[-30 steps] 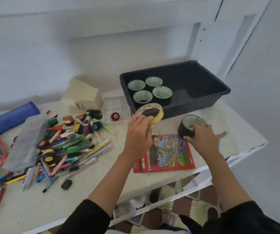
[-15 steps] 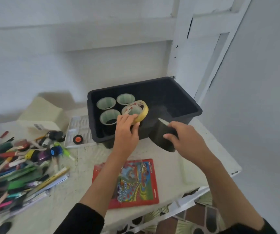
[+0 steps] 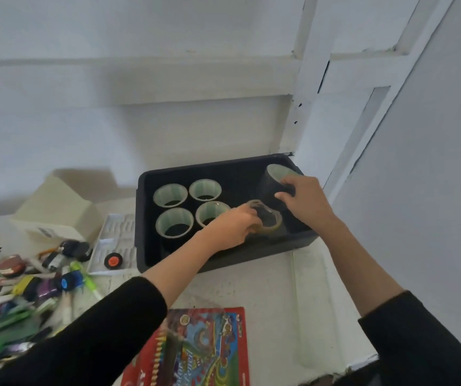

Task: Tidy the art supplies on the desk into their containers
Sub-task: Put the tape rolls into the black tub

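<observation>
the fingers (image 3: 247,212) of our left hand (image 3: 232,227) pinched the yellow tape (image 3: 273,223) low inside the bin (image 3: 223,260), just right of four rolls (image 3: 174,222) standing on end there. our right hand (image 3: 304,203) gripped a black roll (image 3: 271,185), tilted, inside the bin's far right corner. the bin sat on the desk (image 3: 279,291).

a black plastic bin (image 3: 251,254) sits open-topped at the back of the desk (image 3: 279,288). four black tape rolls (image 3: 170,194) with pale green cores stand on end in a two-by-two block in its left half. a yellowish tape roll (image 3: 278,222) sits tilted, low inside near the front wall, gripped by the left hand (image 3: 234,227). a fifth black tape roll (image 3: 272,188) is tilted at the bin's far right corner, gripped by the right hand (image 3: 304,201). a loose heap of markers and pens (image 3: 15,288) lies left of the bin, and a red colour-pencil pack (image 3: 204,349) lies flat in front of it.
</observation>
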The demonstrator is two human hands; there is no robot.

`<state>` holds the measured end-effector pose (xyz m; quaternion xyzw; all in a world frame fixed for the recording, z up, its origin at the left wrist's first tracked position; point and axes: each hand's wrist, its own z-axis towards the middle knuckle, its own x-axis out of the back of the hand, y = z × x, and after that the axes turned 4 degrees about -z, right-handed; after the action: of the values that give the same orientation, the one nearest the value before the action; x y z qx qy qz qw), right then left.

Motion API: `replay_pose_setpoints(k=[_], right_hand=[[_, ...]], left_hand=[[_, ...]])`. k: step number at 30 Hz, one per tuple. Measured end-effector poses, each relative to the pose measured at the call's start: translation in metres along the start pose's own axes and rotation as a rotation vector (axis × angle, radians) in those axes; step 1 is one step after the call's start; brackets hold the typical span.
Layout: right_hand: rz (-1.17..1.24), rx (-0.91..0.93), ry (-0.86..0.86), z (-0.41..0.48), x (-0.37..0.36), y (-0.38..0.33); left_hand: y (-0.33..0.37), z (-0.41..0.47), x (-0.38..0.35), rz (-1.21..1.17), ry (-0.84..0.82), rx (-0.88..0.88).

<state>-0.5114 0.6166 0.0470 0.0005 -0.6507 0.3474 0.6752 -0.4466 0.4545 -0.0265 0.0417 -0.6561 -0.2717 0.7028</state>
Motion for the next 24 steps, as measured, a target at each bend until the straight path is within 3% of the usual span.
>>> replay_pose_setpoints(k=[6, 11, 20, 24], right_hand=[[-0.107, -0.003, -0.153, 0.054, -0.045, 0.002], [-0.121, 0.037, -0.178, 0.083, -0.072, 0.002], [-0.07, 0.079, -0.281, 0.097, -0.12, 0.006], [0.17, 0.078, -0.128, 0.09, -0.118, 0.009]], left_hand=[[-0.022, 0.029, -0.005, 0.392, -0.295, 0.009], [-0.032, 0.028, -0.011, 0.553, -0.371, 0.141], [-0.042, 0.019, -0.02, 0.438, -0.357, 0.163], [-0.039, 0.019, -0.017, 0.424, -0.314, 0.204]])
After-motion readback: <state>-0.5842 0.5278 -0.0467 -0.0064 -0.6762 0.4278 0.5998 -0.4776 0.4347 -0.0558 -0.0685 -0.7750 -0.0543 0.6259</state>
